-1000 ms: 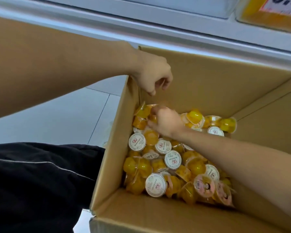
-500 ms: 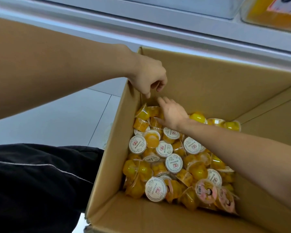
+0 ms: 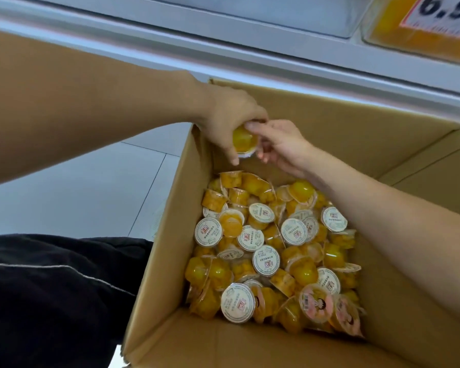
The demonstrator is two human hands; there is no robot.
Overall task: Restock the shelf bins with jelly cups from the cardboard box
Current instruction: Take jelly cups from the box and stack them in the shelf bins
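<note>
We see a plain tan-brown cardboard box (image 3: 329, 123) filled with jelly cups (image 3: 271, 251), their clear shells showing yellow-orange jelly under white round lids with small red marks. Two lids (image 3: 316, 304) near the box's front are pink with a cartoon face. The held cup (image 3: 243, 140) is yellow-orange. The trousers (image 3: 51, 301) are black with thin pale seams, the floor (image 3: 72, 197) pale grey tile, the shelf edge (image 3: 223, 46) grey-white, and the price tag (image 3: 441, 11) white with black digits on orange.

right hand (image 3: 282, 147): risen from pile | jelly cup (image 3: 244, 140): now held between both hands | left hand (image 3: 227, 120): opened onto it
</note>
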